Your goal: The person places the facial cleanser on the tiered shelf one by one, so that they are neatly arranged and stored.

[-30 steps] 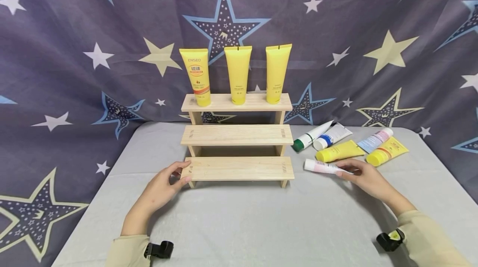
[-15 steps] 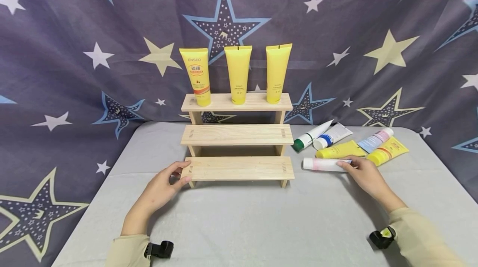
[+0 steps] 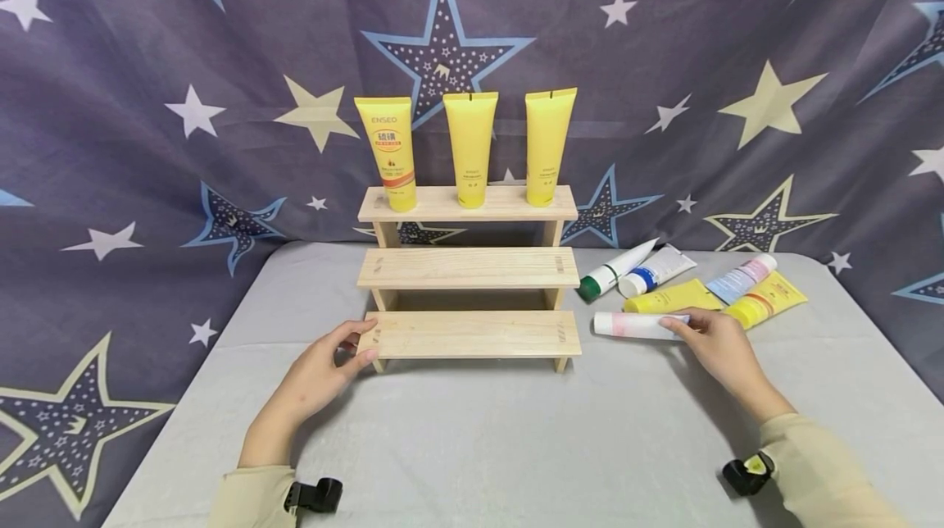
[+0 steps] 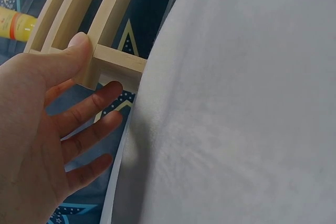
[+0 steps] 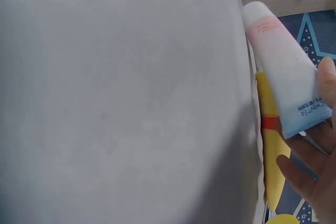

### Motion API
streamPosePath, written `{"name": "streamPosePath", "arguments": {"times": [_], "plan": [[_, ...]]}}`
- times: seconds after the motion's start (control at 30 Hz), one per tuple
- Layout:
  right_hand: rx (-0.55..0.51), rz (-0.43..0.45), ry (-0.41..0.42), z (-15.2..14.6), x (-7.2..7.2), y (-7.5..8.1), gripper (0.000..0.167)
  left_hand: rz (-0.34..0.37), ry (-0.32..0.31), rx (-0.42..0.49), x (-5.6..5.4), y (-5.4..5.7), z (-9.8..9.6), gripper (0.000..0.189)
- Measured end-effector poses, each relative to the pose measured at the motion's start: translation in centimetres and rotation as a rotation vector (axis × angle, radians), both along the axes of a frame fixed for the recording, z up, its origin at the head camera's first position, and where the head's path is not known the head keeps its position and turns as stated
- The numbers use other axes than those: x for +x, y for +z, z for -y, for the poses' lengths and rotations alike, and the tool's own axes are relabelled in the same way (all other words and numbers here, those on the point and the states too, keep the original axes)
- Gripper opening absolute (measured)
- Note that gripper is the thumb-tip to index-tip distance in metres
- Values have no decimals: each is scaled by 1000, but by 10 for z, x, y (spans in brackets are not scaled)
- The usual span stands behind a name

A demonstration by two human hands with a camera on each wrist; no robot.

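In the head view a three-tier wooden display stand stands on the table. My left hand pinches the left end of its lowest step between thumb and index finger, the other fingers spread apart in the left wrist view. To the right of the stand, my right hand holds a white-and-pink squeeze tube by its flat end. The tube's white cap points left, toward the stand. Blue print marks the flat end of the tube in the right wrist view. Its far side is hidden by the fingers.
Yellow tubes stand on the top tier: a left tube, a middle tube and a right tube. Beyond my right hand lie a green-capped tube, a blue-banded tube, a pink-and-blue tube and yellow tubes.
My right hand has shifted slightly left with the white-and-pink tube, turning it more level, and its cap is nearer the stand. My left hand and the stand have stayed put.
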State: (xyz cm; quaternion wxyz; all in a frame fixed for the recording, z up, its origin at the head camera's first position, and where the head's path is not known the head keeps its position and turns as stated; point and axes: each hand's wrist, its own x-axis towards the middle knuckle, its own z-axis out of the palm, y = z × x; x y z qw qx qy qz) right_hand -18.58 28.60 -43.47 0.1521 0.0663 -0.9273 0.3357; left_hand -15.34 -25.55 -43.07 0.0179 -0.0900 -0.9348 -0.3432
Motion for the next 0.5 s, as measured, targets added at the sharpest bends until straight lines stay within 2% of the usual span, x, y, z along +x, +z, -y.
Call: {"name": "streamPosePath", "arguments": {"times": [0.13, 0.33, 0.5], "plan": [[-45, -19, -39, 4, 0, 1, 24, 5, 6, 1, 0, 0, 0, 51], [-117, -43, -101, 10, -1, 6, 36, 5, 3, 9, 0, 0, 0, 50], [-146, -73, -139, 14, 3, 15, 39, 2, 4, 10, 0, 1, 0, 50]]}}
